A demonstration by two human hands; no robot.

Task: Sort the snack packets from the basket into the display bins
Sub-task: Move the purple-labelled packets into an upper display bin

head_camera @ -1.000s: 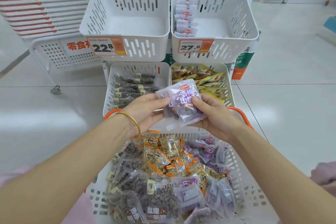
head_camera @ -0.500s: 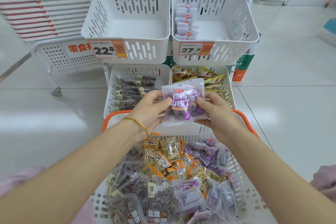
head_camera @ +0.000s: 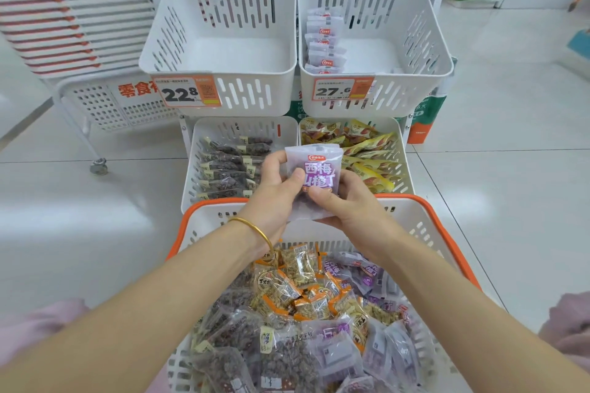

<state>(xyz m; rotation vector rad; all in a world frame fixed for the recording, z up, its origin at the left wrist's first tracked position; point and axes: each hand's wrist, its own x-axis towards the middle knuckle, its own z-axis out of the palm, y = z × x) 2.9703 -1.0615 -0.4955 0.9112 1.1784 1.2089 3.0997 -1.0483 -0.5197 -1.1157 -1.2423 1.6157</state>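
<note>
Head view: a small stack of purple packets [head_camera: 316, 166] is held upright by both hands above the far rim of the orange-rimmed basket [head_camera: 204, 210], in front of the two lower bins [head_camera: 191, 169].
Step in hand: the stack is judged to be in the middle of being squared up before it is carried to a bin.
Doing it well: edges are best evened and printed faces kept one way while the stack is pinched low. The likely place is the upper right bin [head_camera: 415, 51], where a row of matching packets [head_camera: 322, 41] is stood along the left wall. The stack should be lifted clear of the front rim above the price tag [head_camera: 343, 89] and set against the near end of that row.
Left hand [head_camera: 274, 191]: partly closed, with the thumb pressed on the front face at the stack's left edge and the fingers curled behind it.
Right hand [head_camera: 348, 204]: partly closed, with the thumb laid across the lower front and the fingers cupped under and behind the stack.
Basket: many mixed packets are seen heaped inside, so most of the sorting is judged to lie ahead.
</note>
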